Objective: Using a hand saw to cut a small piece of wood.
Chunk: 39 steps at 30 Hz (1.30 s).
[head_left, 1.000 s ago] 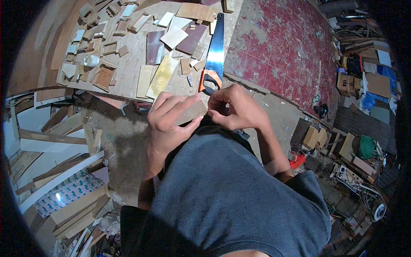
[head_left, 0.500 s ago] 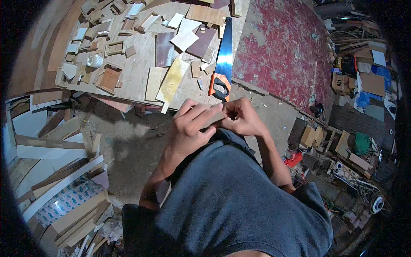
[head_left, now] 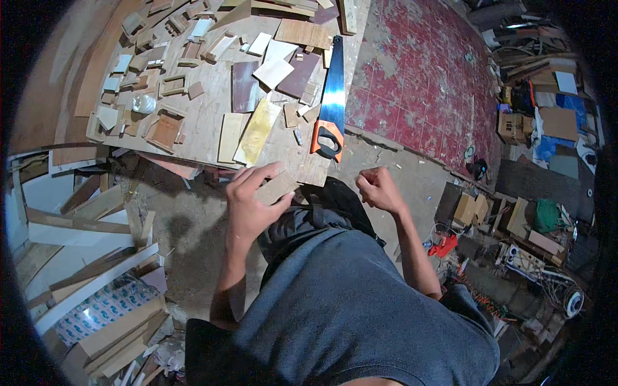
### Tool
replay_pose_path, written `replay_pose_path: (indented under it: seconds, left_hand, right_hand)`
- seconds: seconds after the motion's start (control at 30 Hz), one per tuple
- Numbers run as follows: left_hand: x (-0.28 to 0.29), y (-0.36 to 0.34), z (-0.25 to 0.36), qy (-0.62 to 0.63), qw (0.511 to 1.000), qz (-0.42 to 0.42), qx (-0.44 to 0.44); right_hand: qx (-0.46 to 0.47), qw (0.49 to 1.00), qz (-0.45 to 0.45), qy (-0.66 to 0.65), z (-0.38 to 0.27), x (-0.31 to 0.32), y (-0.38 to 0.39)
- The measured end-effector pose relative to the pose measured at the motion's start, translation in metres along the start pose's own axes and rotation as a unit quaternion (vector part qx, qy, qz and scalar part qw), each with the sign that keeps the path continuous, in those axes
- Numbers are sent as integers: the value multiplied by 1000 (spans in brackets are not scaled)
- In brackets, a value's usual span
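My left hand (head_left: 250,196) grips a small flat wooden block (head_left: 277,188) between thumb and fingers, just off the near edge of the worktable. To its right, my right hand (head_left: 381,190) is curled closed above the concrete floor. Whatever it may hold is hidden in the fingers. Between the hands and a little farther off, a handsaw (head_left: 333,96) with an orange and black handle lies along the table's right side. Left of the saw rest a yellow-stained board (head_left: 259,133) and a pale board (head_left: 230,137).
Small wooden box frames and offcuts crowd the worktable (head_left: 203,132); an open wooden box (head_left: 166,128) sits near its left front. Scrap boards (head_left: 77,219) pile up at the left. Red tiled floor (head_left: 412,77) stretches beyond the saw. Cartons, cables and a red tool (head_left: 443,244) lie at right.
My hands have come apart from close together at my front. The left has moved left, bringing the wooden block into plain sight; the right has shifted slightly right and lower, fingers curled.
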<state>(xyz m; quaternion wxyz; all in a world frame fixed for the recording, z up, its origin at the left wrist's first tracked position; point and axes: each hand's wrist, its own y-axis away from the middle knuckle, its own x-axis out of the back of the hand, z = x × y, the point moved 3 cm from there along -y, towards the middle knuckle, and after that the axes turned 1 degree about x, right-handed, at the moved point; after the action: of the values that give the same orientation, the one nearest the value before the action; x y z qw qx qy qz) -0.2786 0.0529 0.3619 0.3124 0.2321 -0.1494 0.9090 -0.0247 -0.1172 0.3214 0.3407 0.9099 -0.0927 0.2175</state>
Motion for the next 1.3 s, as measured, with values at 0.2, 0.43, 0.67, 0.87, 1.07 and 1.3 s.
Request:
replay_pose_path:
  seconds: [0.2, 0.43, 0.67, 0.87, 1.07, 1.3]
  left_hand:
    - [-38, 9, 34, -3, 999, -11, 32]
    - [-93, 25, 63, 19, 989, 28, 144]
    - [-139, 49, 67, 85, 960, 85, 252]
    - [-152, 46, 60, 183, 944, -6, 273]
    - [-141, 49, 24, 309, 884, -64, 346]
    - [-135, 52, -30, 406, 824, -105, 382]
  right_hand:
    - [219, 967, -85, -96, -42, 7, -4]
    - [384, 918, -48, -82, -17, 11, -9]
    - [304, 943, -136, -11, 25, 33, -21]
    - [451, 875, -149, -94, 13, 36, -18]
    - [286, 934, -177, -121, 50, 17, -51]
    - [240, 946, -191, -108, 5, -29, -51]
